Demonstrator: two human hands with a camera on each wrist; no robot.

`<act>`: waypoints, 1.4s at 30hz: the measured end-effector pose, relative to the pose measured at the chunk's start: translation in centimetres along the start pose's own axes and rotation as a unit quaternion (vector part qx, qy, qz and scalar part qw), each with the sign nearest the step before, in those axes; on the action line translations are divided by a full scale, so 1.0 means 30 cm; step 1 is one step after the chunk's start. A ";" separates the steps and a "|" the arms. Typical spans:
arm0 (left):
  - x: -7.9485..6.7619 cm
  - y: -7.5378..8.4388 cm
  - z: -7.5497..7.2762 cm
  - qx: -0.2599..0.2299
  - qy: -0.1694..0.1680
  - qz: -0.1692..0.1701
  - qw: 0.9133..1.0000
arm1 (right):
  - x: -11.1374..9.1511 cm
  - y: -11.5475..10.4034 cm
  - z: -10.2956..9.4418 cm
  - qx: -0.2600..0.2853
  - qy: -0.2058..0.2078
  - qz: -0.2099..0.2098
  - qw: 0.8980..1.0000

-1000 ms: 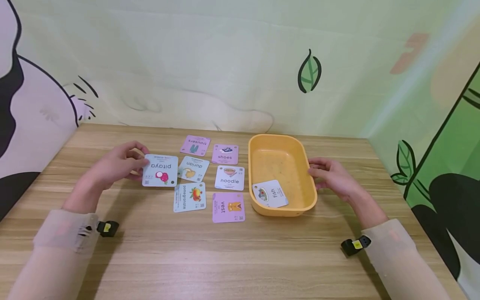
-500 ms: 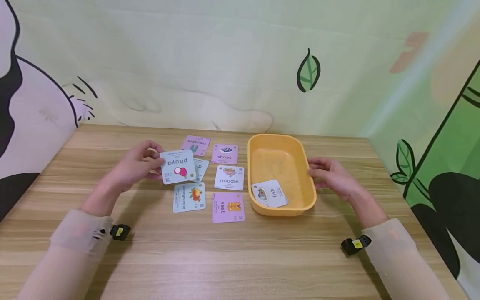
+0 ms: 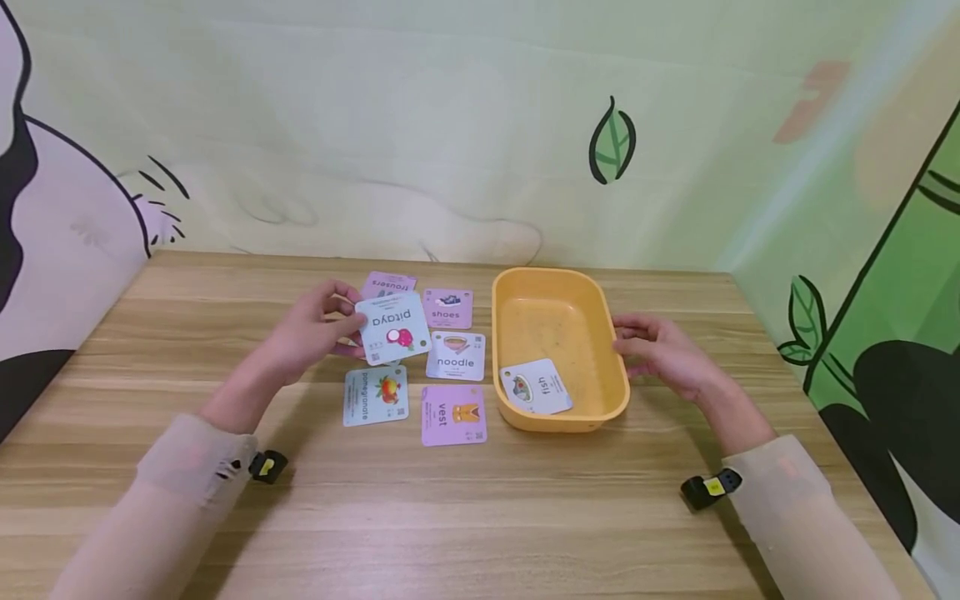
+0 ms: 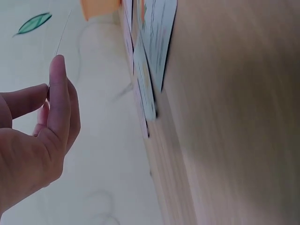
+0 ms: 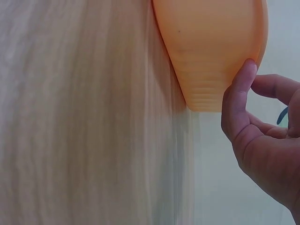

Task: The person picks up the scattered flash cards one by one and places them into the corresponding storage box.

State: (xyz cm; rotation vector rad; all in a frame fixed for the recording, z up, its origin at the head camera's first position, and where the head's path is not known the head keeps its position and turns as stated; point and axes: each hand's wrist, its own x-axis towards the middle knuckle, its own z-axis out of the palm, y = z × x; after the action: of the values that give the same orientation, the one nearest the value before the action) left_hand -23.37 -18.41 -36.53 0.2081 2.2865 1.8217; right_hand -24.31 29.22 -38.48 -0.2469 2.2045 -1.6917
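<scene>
My left hand (image 3: pixel 318 329) pinches a light blue pitaya card (image 3: pixel 392 327) by its left edge, thumb against fingers. In the left wrist view the card is seen nearly edge-on, above the tabletop. It covers most of a blue card and part of the purple trousers card (image 3: pixel 388 284). Around it lie the shoes card (image 3: pixel 447 309), noodle card (image 3: pixel 456 356), vest card (image 3: pixel 453 415) and pomegranate card (image 3: pixel 376 395). My right hand (image 3: pixel 667 354) touches the right side of a yellow plastic bin (image 3: pixel 558 423) with thumb and fingertips near the rim. A fish card (image 3: pixel 536 387) lies inside.
The wooden table (image 3: pixel 480 517) runs back to a wall covering (image 3: pixel 450 125) printed with leaves and cartoon shapes. Black devices with yellow labels sit by both wrists, one by the left cuff (image 3: pixel 268 466) and one by the right (image 3: pixel 708 489).
My left hand has moved to the right with the pitaya card, from left of the loose cards to over the durian card, which is now covered. The right hand and bin stay put.
</scene>
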 end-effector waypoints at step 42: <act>0.102 0.079 0.253 -0.104 -0.025 -0.009 0.994 | -0.004 -0.004 0.001 0.003 0.000 0.008 1.000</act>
State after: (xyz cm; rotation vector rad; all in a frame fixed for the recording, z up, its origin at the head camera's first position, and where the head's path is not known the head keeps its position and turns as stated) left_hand -24.49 -9.97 -36.09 0.1953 2.0415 2.0041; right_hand -24.20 29.19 -38.36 -0.2256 2.1952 -1.6897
